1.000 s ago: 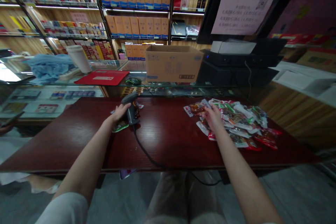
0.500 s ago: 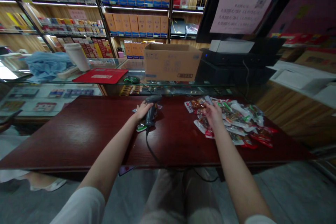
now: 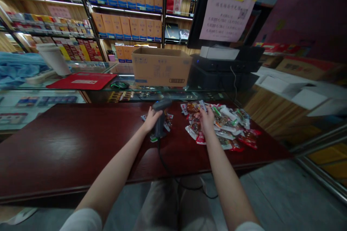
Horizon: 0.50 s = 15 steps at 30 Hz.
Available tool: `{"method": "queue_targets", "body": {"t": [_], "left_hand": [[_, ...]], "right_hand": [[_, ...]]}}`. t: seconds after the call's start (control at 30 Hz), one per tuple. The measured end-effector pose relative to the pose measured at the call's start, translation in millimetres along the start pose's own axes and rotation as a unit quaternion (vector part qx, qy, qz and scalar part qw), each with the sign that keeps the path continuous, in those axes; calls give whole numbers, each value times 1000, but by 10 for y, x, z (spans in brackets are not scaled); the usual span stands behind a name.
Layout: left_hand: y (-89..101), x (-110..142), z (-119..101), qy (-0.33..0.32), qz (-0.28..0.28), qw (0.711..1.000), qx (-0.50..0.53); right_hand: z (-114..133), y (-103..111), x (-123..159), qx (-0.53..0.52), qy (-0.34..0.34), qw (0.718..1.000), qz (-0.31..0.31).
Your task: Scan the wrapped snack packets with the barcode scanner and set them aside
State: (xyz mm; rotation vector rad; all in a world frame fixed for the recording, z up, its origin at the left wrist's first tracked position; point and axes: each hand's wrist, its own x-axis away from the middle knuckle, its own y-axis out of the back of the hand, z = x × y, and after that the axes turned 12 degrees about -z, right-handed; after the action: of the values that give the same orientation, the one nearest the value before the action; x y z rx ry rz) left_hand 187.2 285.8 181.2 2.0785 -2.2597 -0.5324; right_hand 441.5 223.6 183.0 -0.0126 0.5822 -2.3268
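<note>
My left hand [image 3: 152, 120] is closed around a black corded barcode scanner [image 3: 159, 117], the thumb lying across its upper handle. Beneath and around the scanner are a few small shiny snack packets [image 3: 168, 122], partly covered by it. My right hand [image 3: 206, 116] is at the left side of a loose pile of snack packets [image 3: 229, 122] in clear, red and green wrapping. Its bent fingers grip a brown-filled snack packet [image 3: 193, 108] at the pile's back left corner; the fingertips are partly hidden.
A cardboard box [image 3: 161, 68] stands on the glass counter behind the dark red table [image 3: 65, 144]. Left of it are a computer mouse [image 3: 119, 85], a red mat [image 3: 84, 80] and a white cup [image 3: 54, 59]. The scanner's cable [image 3: 162, 160] hangs over the table's front edge.
The view has turned to the right. My left hand has moved the scanner towards the pile, and the packets under it have shifted that way too. My right hand stays at the same packet.
</note>
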Motion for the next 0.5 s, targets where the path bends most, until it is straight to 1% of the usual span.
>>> {"method": "queue_targets", "body": {"t": [0.1,0.23,0.33,0.4,0.5], "left_hand": [[13,82,-27,51,23,993,107],[-30,222,-112,101,43,976,187],[-74,318,-218,124,94,962,222],[-95,365,-276,127,119,957,231],[-113,403,-314,117,134,957,228]], "right_hand": [[-14,15,-29,20,22,1000,3],[19,2,-12,19,34,999,1],[57,-24,23,5,35,999,-12],[75,-39,38,-4,37,999,-17],[92,-51,55,-8,40,999,-19]]}}
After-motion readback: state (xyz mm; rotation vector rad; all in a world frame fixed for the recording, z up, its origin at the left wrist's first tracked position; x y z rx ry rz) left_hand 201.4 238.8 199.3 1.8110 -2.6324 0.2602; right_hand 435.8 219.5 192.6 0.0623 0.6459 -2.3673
